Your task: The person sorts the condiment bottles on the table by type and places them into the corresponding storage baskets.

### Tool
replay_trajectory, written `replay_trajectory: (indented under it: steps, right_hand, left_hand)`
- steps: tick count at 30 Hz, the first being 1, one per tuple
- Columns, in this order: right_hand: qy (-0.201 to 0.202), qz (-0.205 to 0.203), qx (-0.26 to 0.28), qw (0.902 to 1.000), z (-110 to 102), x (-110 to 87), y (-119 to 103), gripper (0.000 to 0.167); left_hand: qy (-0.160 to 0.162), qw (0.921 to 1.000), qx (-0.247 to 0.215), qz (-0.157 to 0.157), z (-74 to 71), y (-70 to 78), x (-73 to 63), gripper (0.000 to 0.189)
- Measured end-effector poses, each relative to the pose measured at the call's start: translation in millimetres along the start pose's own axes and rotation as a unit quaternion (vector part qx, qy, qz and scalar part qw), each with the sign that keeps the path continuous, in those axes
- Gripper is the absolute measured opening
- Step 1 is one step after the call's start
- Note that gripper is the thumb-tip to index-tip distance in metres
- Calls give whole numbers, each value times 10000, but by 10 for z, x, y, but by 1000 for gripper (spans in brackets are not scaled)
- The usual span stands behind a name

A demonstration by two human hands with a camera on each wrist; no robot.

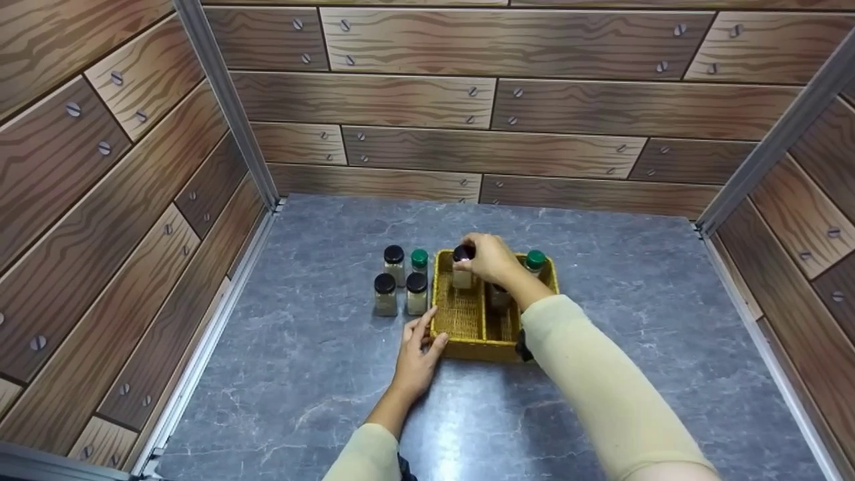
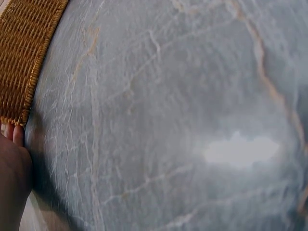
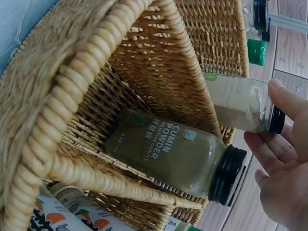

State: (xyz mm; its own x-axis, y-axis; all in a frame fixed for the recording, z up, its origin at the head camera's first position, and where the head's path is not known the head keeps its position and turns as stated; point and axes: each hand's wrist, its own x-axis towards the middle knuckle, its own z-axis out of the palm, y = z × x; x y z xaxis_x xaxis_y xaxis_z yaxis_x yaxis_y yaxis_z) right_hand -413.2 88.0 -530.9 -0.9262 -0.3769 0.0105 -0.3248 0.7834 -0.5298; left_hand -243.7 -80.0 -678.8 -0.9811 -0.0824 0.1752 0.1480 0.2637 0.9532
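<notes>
A yellow-brown woven basket (image 1: 467,342) with dividers sits on the table. My right hand (image 1: 493,259) grips a spice jar (image 1: 462,277) of pale powder by its black cap, at the back of the basket's left compartment. In the right wrist view, thumb and fingers pinch that cap, and the divider hides the jar's lower end. A cumin powder jar (image 3: 166,149) with a black cap leans in the neighbouring compartment. My left hand (image 1: 415,357) touches the basket's front left corner with fairly straight fingers; the left wrist view shows only part of it.
Left of the basket stand several jars, among them a black-capped jar (image 1: 385,294) and a green-capped jar (image 1: 419,260). Another green-capped jar (image 1: 534,262) is at the basket's right side. Wood-patterned walls (image 1: 407,100) enclose the grey marbled table (image 1: 307,321).
</notes>
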Motion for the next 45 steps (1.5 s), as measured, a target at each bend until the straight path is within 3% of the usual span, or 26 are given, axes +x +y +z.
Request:
replay_trajectory:
  steps: [19, 26, 36, 45]
  right_hand:
    - [136, 49, -258, 9996, 89, 52, 139, 55]
    - [2, 277, -145, 9995, 119, 41, 153, 52]
    - [-224, 21, -189, 9996, 62, 57, 161, 62]
    - [-213, 60, -175, 9996, 90, 76, 162, 55]
  left_hand:
    - [-6, 9999, -114, -70, -2, 15, -36, 59]
    - [-16, 10000, 18, 4, 6, 4, -31, 58]
    - [57, 10000, -15, 54, 7, -4, -16, 56]
    - [3, 10000, 49, -16, -6, -3, -3, 59]
